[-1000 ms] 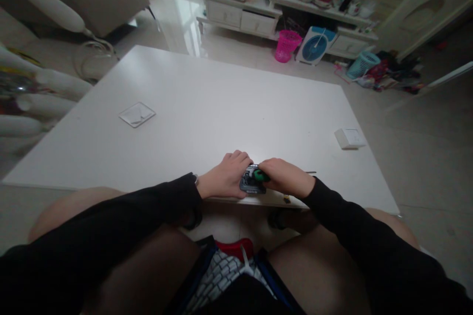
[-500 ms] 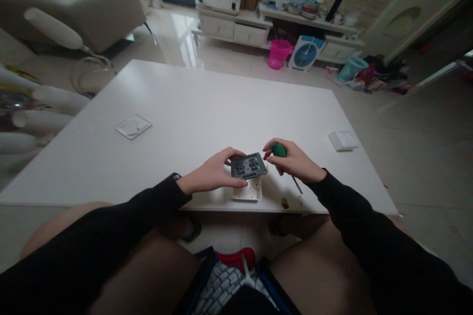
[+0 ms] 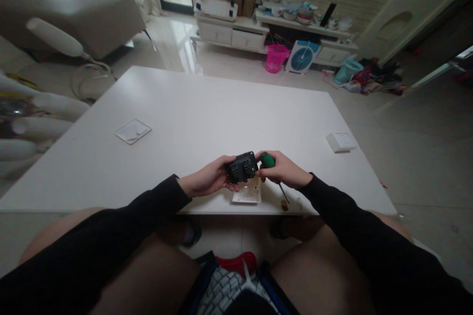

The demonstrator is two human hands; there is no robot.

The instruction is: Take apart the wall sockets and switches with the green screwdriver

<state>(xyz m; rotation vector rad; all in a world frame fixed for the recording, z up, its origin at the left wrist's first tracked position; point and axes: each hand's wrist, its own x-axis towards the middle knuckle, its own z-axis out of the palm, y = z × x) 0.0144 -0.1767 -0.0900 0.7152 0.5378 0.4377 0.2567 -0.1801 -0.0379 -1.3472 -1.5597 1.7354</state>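
L hand reaches in from the person's L side, forearm in black sleeve slanting fwd over the near table edge; fingers curled shut on the L end of a black plate, some fingertips showing at its lower edge. R hand comes in from the opp. side, also black-sleeved, wrapped round a green-handled screwdriver, fingertips right by the plate's R edge; can't tell if they touch. Shaft sticks out below the hand, slanting back twd the near edge, its tip nr a small yellowish-brown pc. Plate's held tilted, btwn the two hands, in front of the far part of an open white box. Further up the white table: a closed-looking white box nr the R edge & a flat white frame off to the L, both well apart from the hands. Beyond, on the floor: pink basket next to a blue-&-white fan; white cabinet behind.
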